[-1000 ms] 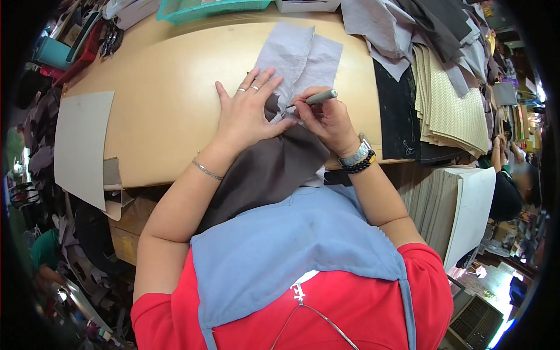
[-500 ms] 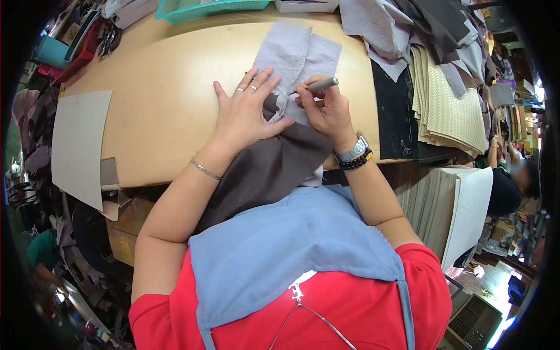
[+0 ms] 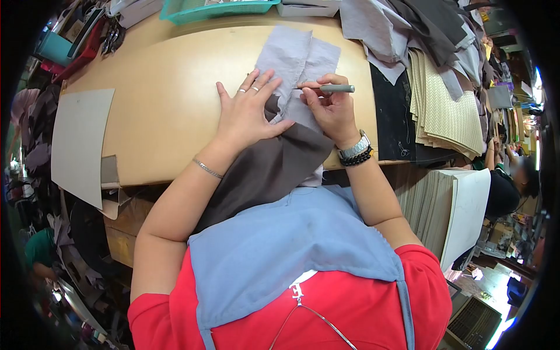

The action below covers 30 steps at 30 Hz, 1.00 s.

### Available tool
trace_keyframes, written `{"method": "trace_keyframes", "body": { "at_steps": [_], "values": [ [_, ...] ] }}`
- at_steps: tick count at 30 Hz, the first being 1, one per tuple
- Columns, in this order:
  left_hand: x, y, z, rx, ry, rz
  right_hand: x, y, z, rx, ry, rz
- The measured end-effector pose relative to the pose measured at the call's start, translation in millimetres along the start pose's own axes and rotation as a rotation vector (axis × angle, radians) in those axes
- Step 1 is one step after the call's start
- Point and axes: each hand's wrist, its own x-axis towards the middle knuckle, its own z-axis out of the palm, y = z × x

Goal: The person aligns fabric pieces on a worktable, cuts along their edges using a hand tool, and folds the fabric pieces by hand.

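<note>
My left hand [image 3: 248,111] lies flat with spread fingers on the left edge of the cloth, two rings on its fingers. In my right hand [image 3: 332,108] is a grey pen [image 3: 337,88], held nearly level, its tip pointing left at the seam of the light grey cloth [image 3: 291,55]. Dark brown fabric [image 3: 262,169] joins the light cloth below my hands and hangs over the table's front edge toward my lap.
The wooden table [image 3: 163,93] bears a grey board [image 3: 81,140] at left and a teal basket [image 3: 219,10] at the back. At right lie textured sheets [image 3: 446,111] and piled fabric [image 3: 385,35]. Another person [image 3: 507,186] is at far right.
My right hand has moved up and slightly right along the seam, and the pen has tilted from slanting to nearly level. My left hand has stayed in about the same place.
</note>
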Motion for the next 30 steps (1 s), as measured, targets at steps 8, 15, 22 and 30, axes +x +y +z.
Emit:
{"method": "trace_keyframes", "body": {
  "at_steps": [8, 15, 22, 30],
  "values": [
    [-0.1, 1.0, -0.9, 0.002, -0.003, -0.007, -1.4, 1.0, -1.1, 0.002, 0.000, 0.032],
    [0.3, 0.5, 0.3, 0.020, -0.001, -0.001, -2.6, -1.6, -0.3, -0.076, -0.019, -0.004],
    [0.4, 0.7, -0.5, 0.029, -0.002, 0.001, 2.5, -4.2, 0.7, -0.173, -0.015, -0.025],
    [0.4, 0.2, 0.3, 0.017, 0.006, 0.003, -2.3, 4.1, 1.3, -0.050, 0.030, -0.027]
  ]
}}
